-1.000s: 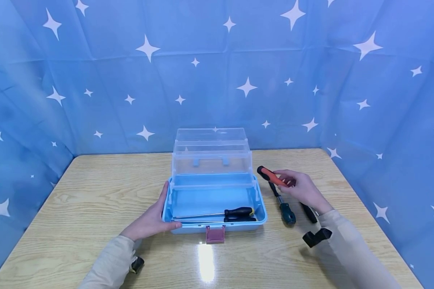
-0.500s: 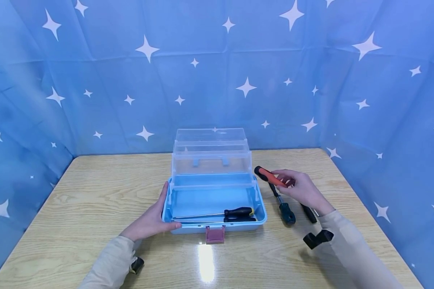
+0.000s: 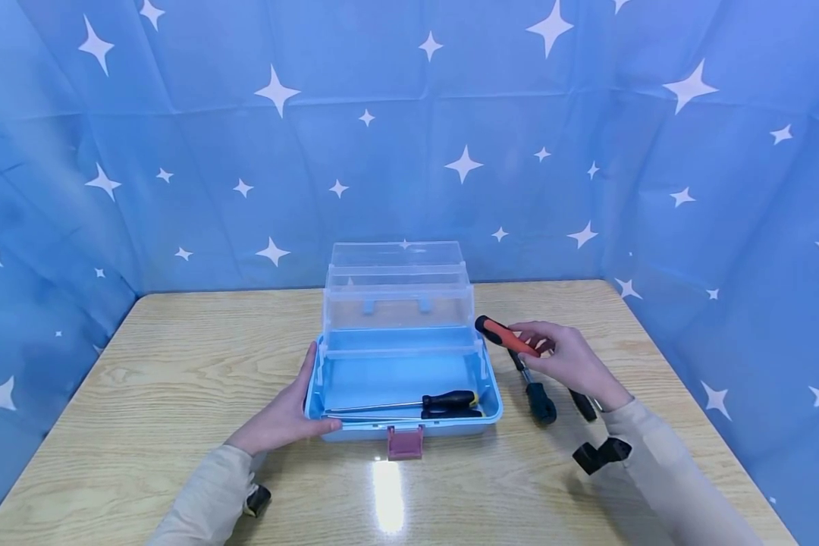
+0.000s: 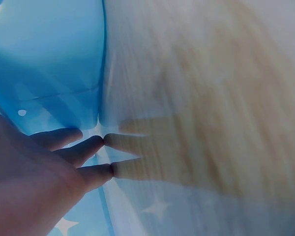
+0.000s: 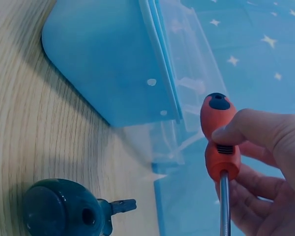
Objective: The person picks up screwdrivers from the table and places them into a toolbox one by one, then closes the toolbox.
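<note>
Centrally: one blue toolbox (image 3: 396, 373), clear lid (image 3: 399, 307) raised, on the wooden bench (image 3: 211, 364); two dark-handled screwdrivers (image 3: 448, 400) inside along the front. Left hand (image 3: 290, 409): fingers spread against the box's left side, thumb at the front corner. Right hand (image 3: 566, 360): pinching one orange-handled screwdriver (image 3: 508, 335), aloft just right of the box. Nearby, on the bench: one green-handled tool (image 3: 541, 403).

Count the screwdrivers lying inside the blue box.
2 visible: a yellow-ended black screwdriver near the front of the blue box, and a second black-handled screwdriver beside it, nearer the latch. The front wall could hide others.
</note>
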`<state>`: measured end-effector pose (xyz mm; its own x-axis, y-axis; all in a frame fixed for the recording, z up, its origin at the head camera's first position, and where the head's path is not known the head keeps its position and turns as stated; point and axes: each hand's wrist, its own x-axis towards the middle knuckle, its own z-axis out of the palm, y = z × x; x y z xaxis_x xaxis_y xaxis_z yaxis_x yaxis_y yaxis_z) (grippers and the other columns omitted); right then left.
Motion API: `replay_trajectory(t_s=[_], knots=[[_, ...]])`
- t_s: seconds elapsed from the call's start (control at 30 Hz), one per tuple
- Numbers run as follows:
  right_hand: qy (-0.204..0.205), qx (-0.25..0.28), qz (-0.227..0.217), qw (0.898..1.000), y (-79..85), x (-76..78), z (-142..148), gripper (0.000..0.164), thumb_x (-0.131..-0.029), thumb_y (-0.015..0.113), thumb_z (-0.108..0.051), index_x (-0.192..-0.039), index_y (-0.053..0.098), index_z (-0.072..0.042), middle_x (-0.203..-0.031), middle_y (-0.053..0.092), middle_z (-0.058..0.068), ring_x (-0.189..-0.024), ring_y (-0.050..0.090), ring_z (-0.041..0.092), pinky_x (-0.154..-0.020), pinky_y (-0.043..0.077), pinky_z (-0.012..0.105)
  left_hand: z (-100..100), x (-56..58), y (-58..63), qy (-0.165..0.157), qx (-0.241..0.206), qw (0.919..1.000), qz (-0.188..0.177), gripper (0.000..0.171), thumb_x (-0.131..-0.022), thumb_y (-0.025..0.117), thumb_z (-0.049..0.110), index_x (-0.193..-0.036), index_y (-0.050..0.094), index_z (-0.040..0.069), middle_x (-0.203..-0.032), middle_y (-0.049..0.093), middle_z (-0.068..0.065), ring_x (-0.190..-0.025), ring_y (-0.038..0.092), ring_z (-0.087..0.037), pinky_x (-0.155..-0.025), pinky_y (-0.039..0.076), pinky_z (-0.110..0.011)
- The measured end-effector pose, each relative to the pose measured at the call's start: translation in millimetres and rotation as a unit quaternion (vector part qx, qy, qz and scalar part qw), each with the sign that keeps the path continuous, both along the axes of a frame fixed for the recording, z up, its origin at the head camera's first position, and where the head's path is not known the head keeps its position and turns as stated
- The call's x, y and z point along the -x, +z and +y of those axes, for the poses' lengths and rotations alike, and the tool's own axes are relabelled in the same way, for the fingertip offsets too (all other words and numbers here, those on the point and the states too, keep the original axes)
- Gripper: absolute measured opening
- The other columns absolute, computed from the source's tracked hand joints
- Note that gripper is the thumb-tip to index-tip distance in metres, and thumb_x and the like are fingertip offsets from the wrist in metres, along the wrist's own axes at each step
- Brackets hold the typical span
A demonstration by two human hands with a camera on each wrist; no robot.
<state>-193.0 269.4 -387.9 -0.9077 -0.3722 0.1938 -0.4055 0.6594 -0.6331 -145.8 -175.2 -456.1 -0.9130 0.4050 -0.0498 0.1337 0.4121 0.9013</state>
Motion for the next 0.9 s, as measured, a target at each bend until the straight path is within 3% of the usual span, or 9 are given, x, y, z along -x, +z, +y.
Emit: replay_trajectory(t_s=[0.23, 0.5, 0.9], knots=[[0.012, 0.002, 0.009, 1.0, 3.4, -2.4, -2.3, 0.04, -0.083, 0.07, 0.004, -0.122, 0.065, -0.001, -0.093, 0.068, 0.005, -0.08, 0.061, 0.019, -0.066, 0.053, 0.029, -0.3, 1.0, -0.6, -0.002, 0.011, 0.9999, 0.008, 0.123, -0.078, 0.082, 0.033, -0.153, -0.016, 0.028, -0.159, 0.003, -0.02, -0.139, 0.018, -0.046, -0.105, 0.026, -0.062], [0.035, 0.003, 0.019, 0.999, 7.6, -4.0, -8.1, 0.04, -0.083, 0.071, 0.003, -0.121, 0.065, -0.002, -0.097, 0.068, 0.004, -0.082, 0.061, 0.017, -0.071, 0.055, 0.046, 0.0, 2.4, 1.0, -0.003, 0.012, 0.9999, 0.004, 0.123, -0.078, 0.081, 0.033, -0.154, -0.015, 0.026, -0.159, 0.003, -0.019, -0.139, 0.019, -0.045, -0.105, 0.026, -0.061], [0.071, 0.014, 0.03, 0.997, 8.1, -7.9, -22.9, 0.04, -0.08, 0.073, 0.005, -0.118, 0.068, -0.006, -0.101, 0.069, 0.003, -0.08, 0.061, 0.016, -0.067, 0.054, 0.029, 1.0, 0.6, 7.1, -0.016, 0.017, 0.9996, 0.014, 0.123, -0.078, 0.081, 0.032, -0.154, -0.016, 0.021, -0.158, 0.007, -0.022, -0.137, 0.024, -0.046, -0.104, 0.029, -0.061]])
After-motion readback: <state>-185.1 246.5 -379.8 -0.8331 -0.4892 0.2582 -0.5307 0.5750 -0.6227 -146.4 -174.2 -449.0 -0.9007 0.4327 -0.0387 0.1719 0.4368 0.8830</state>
